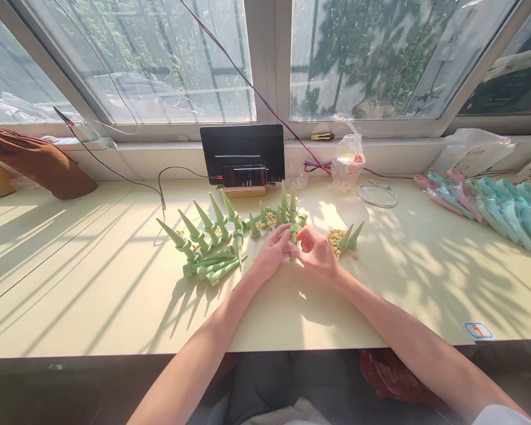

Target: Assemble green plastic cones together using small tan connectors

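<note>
Head view showed a sunlit pale table [425,283], with a brown pouch [39,162] at its back edge, well to the left of the black tablet [243,144]. A dark cable [128,177] curved between the pouch and the tablet. Nearer the person than the tablet and to its left, a slanting row of standing spikes [207,223], all green, had their points up; several lying spikes [225,270] rested just in front of them. On the person's side of the tablet, slightly right of it, the left hand [272,254] was pinched on a green spike [294,229], wide end up and point down. Close beside it, the right hand [318,254] had its thumb and fingers curled at that wide end; whether they gripped the spike or something small could not be told. Farther right of the tablet, small yellow pieces [335,237] lay heaped beside two green cones [345,237]. Beyond those, a coiled white cable [380,206] lay right of the tablet, and wrapped pastel plastic items [504,203] spread farthest right.
</note>
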`<action>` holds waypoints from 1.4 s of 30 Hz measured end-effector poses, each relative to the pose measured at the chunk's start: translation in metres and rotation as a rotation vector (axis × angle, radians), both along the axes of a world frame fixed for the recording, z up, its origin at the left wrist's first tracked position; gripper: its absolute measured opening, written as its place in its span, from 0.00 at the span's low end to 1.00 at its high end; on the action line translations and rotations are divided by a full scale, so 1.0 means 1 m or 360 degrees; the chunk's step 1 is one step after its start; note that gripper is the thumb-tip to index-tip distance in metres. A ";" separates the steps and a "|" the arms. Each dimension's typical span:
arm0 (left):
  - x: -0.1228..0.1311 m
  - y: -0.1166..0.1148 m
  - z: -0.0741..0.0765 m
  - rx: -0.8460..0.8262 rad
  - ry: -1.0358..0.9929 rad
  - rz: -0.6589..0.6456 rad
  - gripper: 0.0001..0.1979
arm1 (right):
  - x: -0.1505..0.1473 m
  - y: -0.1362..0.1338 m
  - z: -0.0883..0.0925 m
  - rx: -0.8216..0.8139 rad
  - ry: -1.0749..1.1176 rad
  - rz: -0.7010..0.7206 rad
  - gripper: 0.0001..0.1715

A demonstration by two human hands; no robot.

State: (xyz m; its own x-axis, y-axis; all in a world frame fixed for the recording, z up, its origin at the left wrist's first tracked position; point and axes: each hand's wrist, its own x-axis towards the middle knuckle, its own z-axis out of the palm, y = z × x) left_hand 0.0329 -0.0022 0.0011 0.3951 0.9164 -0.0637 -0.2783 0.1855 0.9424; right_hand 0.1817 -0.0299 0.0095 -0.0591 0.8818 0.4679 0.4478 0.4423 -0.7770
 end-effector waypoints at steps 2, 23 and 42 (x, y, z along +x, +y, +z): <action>0.000 0.000 0.001 0.0000 -0.0011 -0.0003 0.25 | 0.000 0.000 0.000 0.0006 -0.0007 0.0005 0.10; 0.004 -0.005 0.011 0.0247 0.0413 0.0251 0.18 | 0.001 0.003 -0.005 -0.0122 -0.0031 0.0061 0.10; 0.003 -0.008 0.003 0.0958 0.1167 0.0538 0.08 | 0.031 0.023 -0.009 0.0175 -0.0377 -0.0584 0.18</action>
